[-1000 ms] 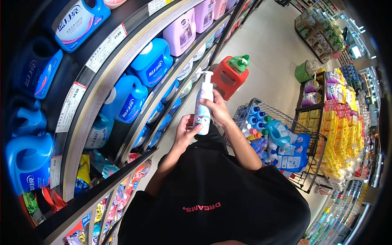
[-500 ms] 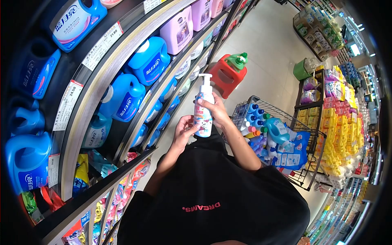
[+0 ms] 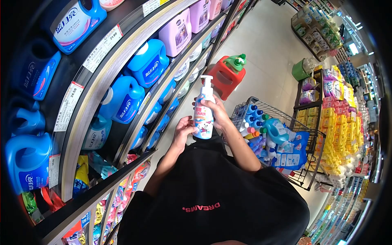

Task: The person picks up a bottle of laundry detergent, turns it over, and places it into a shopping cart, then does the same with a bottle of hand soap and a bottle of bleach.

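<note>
A white pump bottle (image 3: 203,118) with a colourful printed label stands upright in front of my chest, its pump head at the top. My right hand (image 3: 216,110) is wrapped round the bottle's upper right side, thumb across the front. At the lower left of the bottle is my left hand (image 3: 184,131), its thumb reaching to the bottle's edge and its other fingers bent and apart from the label. Whether the left fingertips behind the bottle press on it is hidden.
On the left, shelves (image 3: 87,87) hold blue detergent jugs (image 3: 149,63) and pink jugs (image 3: 175,32). A red container (image 3: 226,77) stands on the floor ahead. To the right is a wire cart (image 3: 281,118) full of bottles, with a display of yellow packs (image 3: 332,130) beyond.
The bottle has turned slightly in my hands, so more of the label's front shows. My left hand's fingers have loosened a little from its side.
</note>
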### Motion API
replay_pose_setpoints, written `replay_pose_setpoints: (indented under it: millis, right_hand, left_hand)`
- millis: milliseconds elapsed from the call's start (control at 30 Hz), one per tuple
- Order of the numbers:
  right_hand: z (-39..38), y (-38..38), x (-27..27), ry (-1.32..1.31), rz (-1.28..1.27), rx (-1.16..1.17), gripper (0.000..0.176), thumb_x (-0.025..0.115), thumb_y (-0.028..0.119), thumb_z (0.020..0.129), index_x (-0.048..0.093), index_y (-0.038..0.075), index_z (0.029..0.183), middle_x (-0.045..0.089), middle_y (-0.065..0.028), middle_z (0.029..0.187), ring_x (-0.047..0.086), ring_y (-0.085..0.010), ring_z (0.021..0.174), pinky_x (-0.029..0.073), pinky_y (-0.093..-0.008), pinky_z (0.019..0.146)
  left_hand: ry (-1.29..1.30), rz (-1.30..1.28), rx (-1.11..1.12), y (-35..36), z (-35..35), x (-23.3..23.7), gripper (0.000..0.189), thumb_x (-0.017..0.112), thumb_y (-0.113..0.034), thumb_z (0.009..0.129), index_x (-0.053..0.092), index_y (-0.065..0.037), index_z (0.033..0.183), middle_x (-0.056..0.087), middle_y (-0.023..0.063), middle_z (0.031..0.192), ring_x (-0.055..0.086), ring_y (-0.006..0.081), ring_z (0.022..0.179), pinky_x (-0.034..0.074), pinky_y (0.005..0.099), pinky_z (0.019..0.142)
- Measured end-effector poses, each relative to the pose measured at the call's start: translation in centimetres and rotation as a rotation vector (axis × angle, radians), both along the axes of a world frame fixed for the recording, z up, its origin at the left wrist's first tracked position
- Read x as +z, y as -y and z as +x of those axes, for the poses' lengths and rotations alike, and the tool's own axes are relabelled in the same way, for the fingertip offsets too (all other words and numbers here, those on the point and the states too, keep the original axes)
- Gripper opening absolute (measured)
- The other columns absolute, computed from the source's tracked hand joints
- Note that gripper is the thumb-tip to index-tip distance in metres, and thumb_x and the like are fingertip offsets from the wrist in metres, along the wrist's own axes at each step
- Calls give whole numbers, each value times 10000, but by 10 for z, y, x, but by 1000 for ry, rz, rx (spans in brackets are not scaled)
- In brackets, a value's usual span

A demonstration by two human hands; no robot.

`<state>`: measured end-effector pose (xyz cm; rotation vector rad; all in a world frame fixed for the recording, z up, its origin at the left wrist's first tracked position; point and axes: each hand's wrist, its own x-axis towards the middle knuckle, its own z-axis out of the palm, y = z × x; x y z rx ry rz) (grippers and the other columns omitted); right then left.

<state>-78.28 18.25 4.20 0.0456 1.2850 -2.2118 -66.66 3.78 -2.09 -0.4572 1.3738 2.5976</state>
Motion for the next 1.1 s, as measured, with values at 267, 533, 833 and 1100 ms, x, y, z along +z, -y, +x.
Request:
replay_pose_setpoints:
  millis: [267, 533, 833, 1100]
  right_hand:
    - [-2, 2, -1, 8, -18, 12, 457, 721, 115, 847, 477, 28, 1224, 668, -118, 1008, 685, -208, 885, 577, -363, 776]
    - [-6, 4, -1, 6, -18, 48, 453, 722, 131, 852, 484, 20, 1221, 668, -139, 1020, 692, -231, 914, 582, -378, 790]
    - [-18, 2, -18, 80, -114, 88, 484, 601, 370, 954, 496, -7, 1240, 641, -204, 1177, 666, -332, 1060, 579, -457, 854]
    - [-24, 3, -33, 209, -132, 91, 456, 575, 436, 969, 575, 20, 1155, 682, -151, 1076, 689, -262, 969, 580, -399, 830]
  left_hand:
    - [25, 29, 35, -1, 0, -1, 624, 659, -93, 807, 411, 62, 1358, 612, 140, 1101, 595, 195, 998, 465, 328, 880]
    - [-37, 15, -80, 0, -1, 20, 562, 671, -82, 792, 471, 15, 1309, 617, 109, 1123, 596, 188, 1046, 469, 334, 939]
    - [-45, 15, -148, 2, -8, 25, 560, 694, -98, 784, 522, 8, 1307, 649, 77, 1116, 618, 166, 1007, 468, 313, 956]
    - [-42, -47, -134, 7, -10, 23, 528, 740, -44, 768, 525, -20, 1250, 617, 59, 1091, 592, 152, 1011, 473, 314, 937]
